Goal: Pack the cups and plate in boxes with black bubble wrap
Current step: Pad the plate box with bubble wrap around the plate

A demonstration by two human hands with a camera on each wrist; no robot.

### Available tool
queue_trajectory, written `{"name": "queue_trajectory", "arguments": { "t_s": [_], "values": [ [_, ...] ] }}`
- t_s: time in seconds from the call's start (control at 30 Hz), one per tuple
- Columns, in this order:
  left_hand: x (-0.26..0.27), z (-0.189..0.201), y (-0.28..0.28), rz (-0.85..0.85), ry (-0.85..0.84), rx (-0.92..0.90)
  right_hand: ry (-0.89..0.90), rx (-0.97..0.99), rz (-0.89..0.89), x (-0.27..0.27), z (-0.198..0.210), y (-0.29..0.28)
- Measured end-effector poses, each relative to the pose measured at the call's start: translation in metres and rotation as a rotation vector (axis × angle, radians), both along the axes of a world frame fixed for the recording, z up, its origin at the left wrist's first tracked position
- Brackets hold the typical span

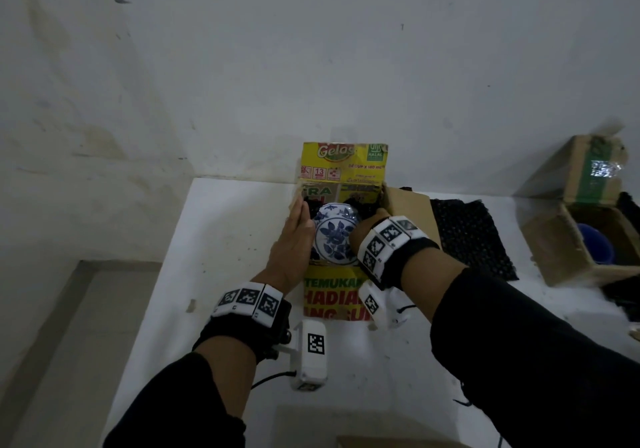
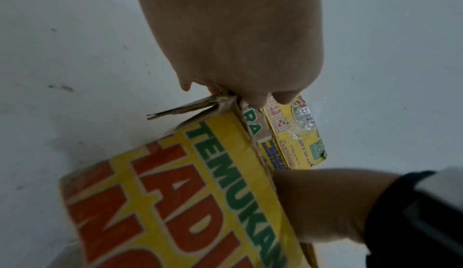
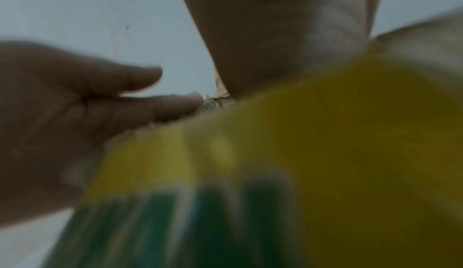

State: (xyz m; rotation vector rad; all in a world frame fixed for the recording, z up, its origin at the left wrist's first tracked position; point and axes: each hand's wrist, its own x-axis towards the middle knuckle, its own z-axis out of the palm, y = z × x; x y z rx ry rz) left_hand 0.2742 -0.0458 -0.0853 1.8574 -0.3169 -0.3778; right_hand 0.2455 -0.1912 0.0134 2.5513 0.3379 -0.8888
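Note:
A yellow printed cardboard box [image 1: 343, 161] stands open on the white table. Inside lies a blue-and-white flowered plate [image 1: 333, 240], and behind it a second blue-and-white piece [image 1: 334, 211] that looks like a cup. Black bubble wrap [image 1: 364, 205] lines the box around them. My left hand [image 1: 294, 236] presses flat, fingers straight, against the box's left flap [image 2: 190, 107]. My right hand [image 1: 371, 225] reaches into the box at the plate's right rim, and its fingers are hidden there. The right wrist view is blurred, filled by the yellow box wall [image 3: 300, 133].
A sheet of black bubble wrap [image 1: 472, 236] lies on the table right of the box. Farther right a brown cardboard box [image 1: 554, 240] holds a blue cup [image 1: 601, 248]. The table's left edge [image 1: 162, 274] drops to the floor. The wall stands right behind the box.

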Motion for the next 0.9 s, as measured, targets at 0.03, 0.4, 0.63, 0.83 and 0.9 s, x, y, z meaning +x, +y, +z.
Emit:
{"name": "queue_trajectory", "arguments": {
  "t_s": [0.03, 0.4, 0.63, 0.83, 0.9],
  "values": [
    [0.0, 0.0, 0.0, 0.01, 0.01, -0.018, 0.0, 0.057, 0.014, -0.005, 0.013, 0.0],
    [-0.001, -0.002, -0.001, 0.026, 0.036, -0.051, -0.003, 0.084, 0.056, -0.007, -0.005, -0.01],
    [-0.001, 0.005, -0.001, 0.017, 0.011, 0.074, 0.023, 0.199, -0.158, 0.01, -0.033, -0.019],
    [-0.004, 0.02, -0.005, -0.021, -0.152, 0.504, -0.195, 0.609, -0.214, -0.008, -0.02, -0.04],
    [-0.011, 0.036, -0.018, 0.026, -0.166, 0.587, -0.342, 0.812, -0.237, -0.021, -0.016, -0.056]
  ]
}}
